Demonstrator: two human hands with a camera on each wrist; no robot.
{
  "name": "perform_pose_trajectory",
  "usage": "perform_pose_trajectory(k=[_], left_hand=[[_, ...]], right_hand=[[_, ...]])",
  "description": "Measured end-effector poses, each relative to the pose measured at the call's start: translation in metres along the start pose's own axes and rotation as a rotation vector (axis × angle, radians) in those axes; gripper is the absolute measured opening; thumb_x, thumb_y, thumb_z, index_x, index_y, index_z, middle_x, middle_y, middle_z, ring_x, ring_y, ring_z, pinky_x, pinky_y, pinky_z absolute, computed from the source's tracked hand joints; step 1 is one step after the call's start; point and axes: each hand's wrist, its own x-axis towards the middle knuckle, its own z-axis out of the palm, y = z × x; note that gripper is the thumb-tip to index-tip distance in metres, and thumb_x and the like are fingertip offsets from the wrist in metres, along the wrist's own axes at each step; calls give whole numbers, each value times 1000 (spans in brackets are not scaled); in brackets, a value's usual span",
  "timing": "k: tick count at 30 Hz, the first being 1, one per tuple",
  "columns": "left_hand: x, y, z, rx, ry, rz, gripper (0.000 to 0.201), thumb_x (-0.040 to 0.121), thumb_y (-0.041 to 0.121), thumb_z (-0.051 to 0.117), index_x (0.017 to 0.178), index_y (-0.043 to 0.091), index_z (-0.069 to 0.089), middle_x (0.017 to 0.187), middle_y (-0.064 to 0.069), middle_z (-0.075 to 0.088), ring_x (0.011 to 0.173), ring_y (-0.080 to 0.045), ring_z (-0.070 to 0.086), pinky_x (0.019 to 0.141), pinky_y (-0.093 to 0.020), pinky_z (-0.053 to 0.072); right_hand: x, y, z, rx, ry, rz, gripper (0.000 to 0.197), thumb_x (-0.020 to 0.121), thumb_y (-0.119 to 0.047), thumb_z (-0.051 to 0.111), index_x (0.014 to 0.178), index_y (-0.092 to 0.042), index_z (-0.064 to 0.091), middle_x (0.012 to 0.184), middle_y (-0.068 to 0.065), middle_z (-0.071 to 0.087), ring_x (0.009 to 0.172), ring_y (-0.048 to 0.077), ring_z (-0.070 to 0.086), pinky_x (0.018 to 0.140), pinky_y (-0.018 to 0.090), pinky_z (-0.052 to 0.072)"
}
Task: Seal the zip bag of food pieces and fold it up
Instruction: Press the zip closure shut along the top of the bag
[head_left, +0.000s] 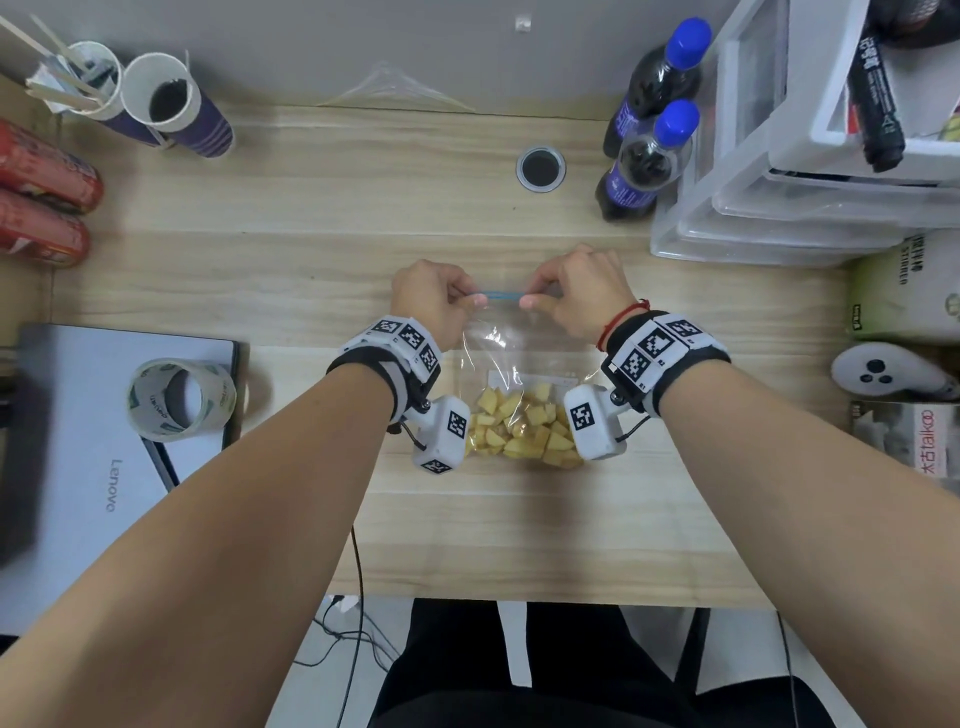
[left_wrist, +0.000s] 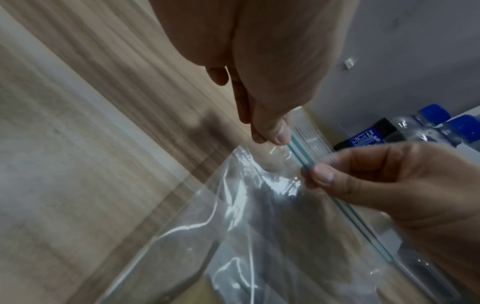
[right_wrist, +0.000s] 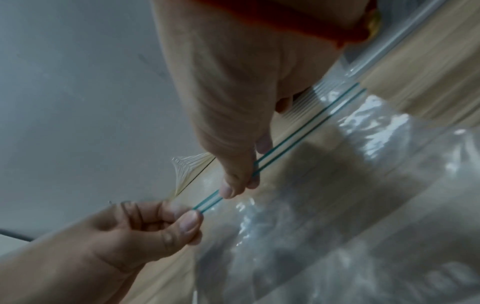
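Zip bag (head_left: 511, 358) sits mid-bench with the food pieces (head_left: 524, 428) at its 6 o'clock end, my left hand (head_left: 434, 301) and right hand (head_left: 576, 299) both pinching the blue zip strip (head_left: 501, 295) at 12, so I'd press outward evenly.

Both forearms were bare, with no sleeves reaching the wrists. The left hand (head_left: 431, 304) had a black strap around its wrist carrying a white band (head_left: 397, 338) printed with square black-and-white coded markers. From that band a black bracket held a rounded white camera block (head_left: 441, 434), itself marked with the same kind of squares, and a thin black cable looped beside it. The right hand (head_left: 582, 293) wore a matching black strap, white marker band (head_left: 660, 343) and white camera block (head_left: 595, 423), plus a thin red string bracelet (head_left: 621, 317) just above the band. Dark trousers (head_left: 519, 675) covered the legs.
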Motion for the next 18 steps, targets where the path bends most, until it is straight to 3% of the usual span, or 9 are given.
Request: perform_pose_trajectory(k=[2,5,9,15,18], left_hand=[[1,2,1,-40,-9,-14,10,79,22,78,79,14,73,62,10,60,57,0,55,55,0,39],[1,1,-1,-145,-20,-42,12,78,22,80,85,15,74,70,9,64,63,1,58,63,-6,45],[-2,-2,-2,-210,-1,-47,5,80,21,77,83,17,76,71,11,68,62,3,59,62,-4,44],[-3,-3,-6,-141,32,-36,6,82,21,74,82,15,76,70,6,66,60,3,57,56,1,39],[-4,-2,-5,-143,27,-33,7,82,23,75,81,16,75,70,7,67,60,3,57,56,0,39]], right_hand=[[3,-9,1,26,5,-8,17,85,-43,66,88,-28,72,67,-15,50,98,19,53,92,37,33],[5,-15,1,62,44,-11,13,84,-35,69,84,-23,74,79,-3,66,96,23,58,93,36,38],[4,-14,-1,83,61,2,13,83,-32,71,84,-19,74,81,4,68,95,25,59,90,35,41],[5,-21,2,104,34,-40,17,84,-38,70,91,-23,74,67,-19,41,92,16,49,94,37,38],[9,-27,4,110,45,-56,14,84,-35,70,89,-22,75,67,-18,46,93,18,54,91,35,39]])
